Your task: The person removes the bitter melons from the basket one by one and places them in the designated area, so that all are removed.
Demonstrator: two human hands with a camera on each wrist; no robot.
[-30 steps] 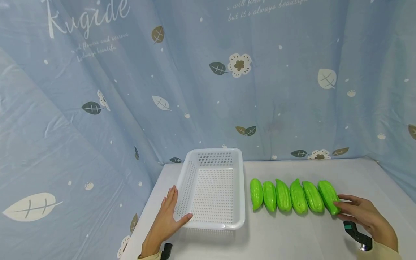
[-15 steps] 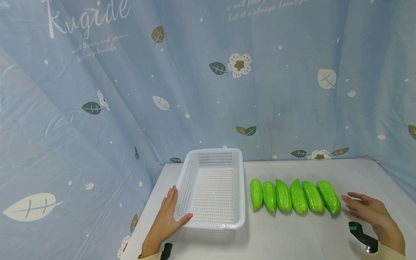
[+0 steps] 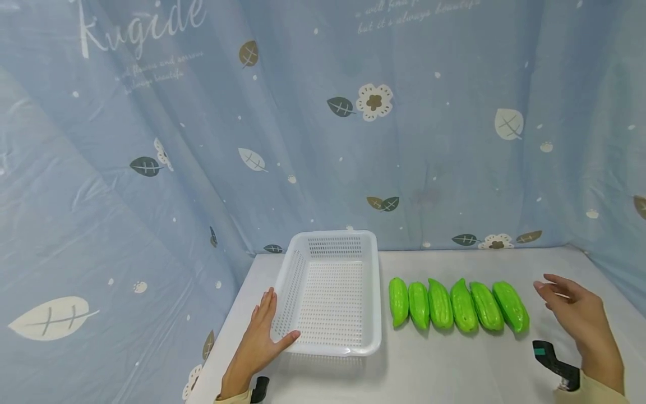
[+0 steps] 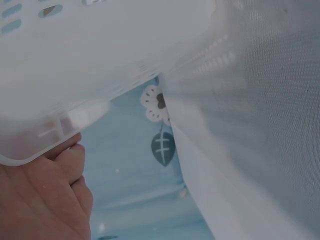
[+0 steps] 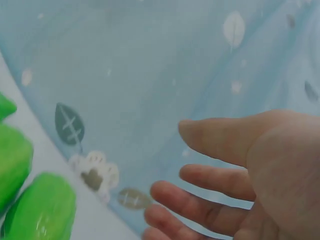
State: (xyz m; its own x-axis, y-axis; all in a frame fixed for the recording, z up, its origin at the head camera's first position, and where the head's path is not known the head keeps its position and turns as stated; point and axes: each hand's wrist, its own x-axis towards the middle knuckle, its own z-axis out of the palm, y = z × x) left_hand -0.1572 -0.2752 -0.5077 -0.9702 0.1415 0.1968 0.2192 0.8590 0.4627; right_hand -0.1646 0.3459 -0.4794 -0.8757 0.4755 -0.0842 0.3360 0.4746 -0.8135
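My left hand [image 3: 259, 341] rests against the near left corner of a white plastic basket [image 3: 375, 297], fingers straight along its left side and thumb over the front rim. In the left wrist view that hand [image 4: 47, 195] lies under the basket's edge [image 4: 115, 55], its fingertips partly hidden. To the basket's right lie several bright green ridged gourds, like bitter melons, side by side in a row; the rightmost gourd [image 3: 511, 307] leans slightly. Just beyond it my right hand [image 3: 577, 311] is raised with loosely bent fingers, holding nothing. The right wrist view shows its fingers [image 5: 200, 200] spread apart.
A white cloth covers the table [image 3: 444, 370]. Behind it and on the left hangs a pale blue curtain [image 3: 303, 140] with printed leaves and flowers. The basket has slotted walls and a perforated floor, with nothing lying inside.
My right hand has let go of the rightmost gourd and moved away to the right, then upward, its palm turning. The gourd settled slightly. The left hand and basket have stayed in place.
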